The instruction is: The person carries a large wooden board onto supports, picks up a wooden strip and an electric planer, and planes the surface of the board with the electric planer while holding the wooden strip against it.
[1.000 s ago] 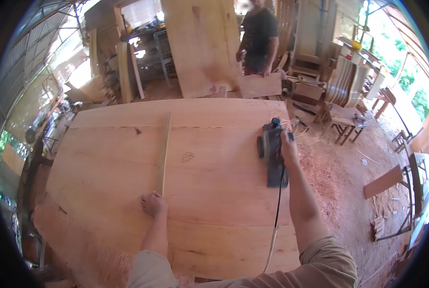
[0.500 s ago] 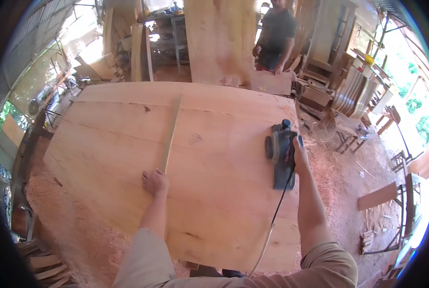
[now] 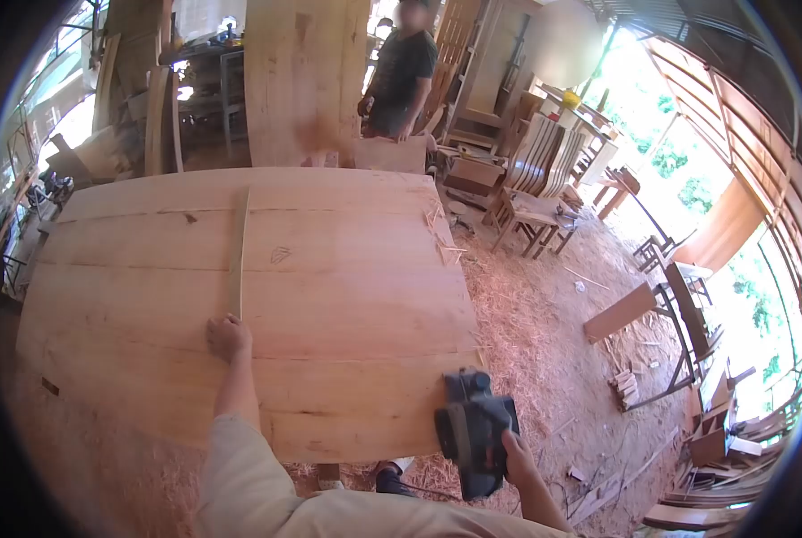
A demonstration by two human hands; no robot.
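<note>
A: Right hand (image 3: 515,446)?
B: Fingers wrapped round the electric planer (image 3: 475,431), held off the slab's (image 3: 347,305) near corner.
A: Left hand (image 3: 228,337)?
B: Fingers curled, apparently pinning the straightedge (image 3: 237,253) flat on the slab for checking.

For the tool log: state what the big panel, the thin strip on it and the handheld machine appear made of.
Big panel: bare pale wood, visible grain and board seams.
Thin strip: wood too, unfinished, by the left hand.
Handheld machine: dark casing, probably plastic or metal, in the right hand.
</note>
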